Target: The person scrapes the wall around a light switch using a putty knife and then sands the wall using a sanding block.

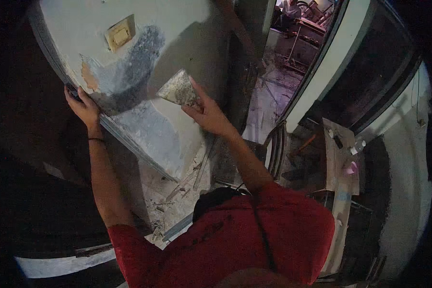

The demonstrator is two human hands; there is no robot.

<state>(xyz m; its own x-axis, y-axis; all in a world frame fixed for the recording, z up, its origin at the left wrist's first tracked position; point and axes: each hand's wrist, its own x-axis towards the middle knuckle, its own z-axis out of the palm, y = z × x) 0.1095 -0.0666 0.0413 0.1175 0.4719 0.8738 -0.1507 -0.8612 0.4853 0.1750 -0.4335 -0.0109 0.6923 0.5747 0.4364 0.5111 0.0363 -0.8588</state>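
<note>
My right hand [207, 114] grips a wide, plaster-smeared scraper [178, 88], its broad edge turned up and left, in front of a painted wall [187, 43]. Whether the blade touches the wall I cannot tell. My left hand [84, 108] rests on the dark edge trim [129, 144] at the wall's left side; something dark lies under its fingers, not clear enough to name. Between and above the hands the wall shows a grey patch [144, 50], a chipped orange-brown spot [89, 75] and a yellowed switch plate [120, 33]. A paler bare patch [153, 129] spreads lower down.
Debris [162, 208] litters the floor below the wall. To the right stands a narrow board [333, 162] bearing a pink cup [352, 168] and a white container [358, 147]. Through a doorway at the top right a person [289, 12] sits near piled items.
</note>
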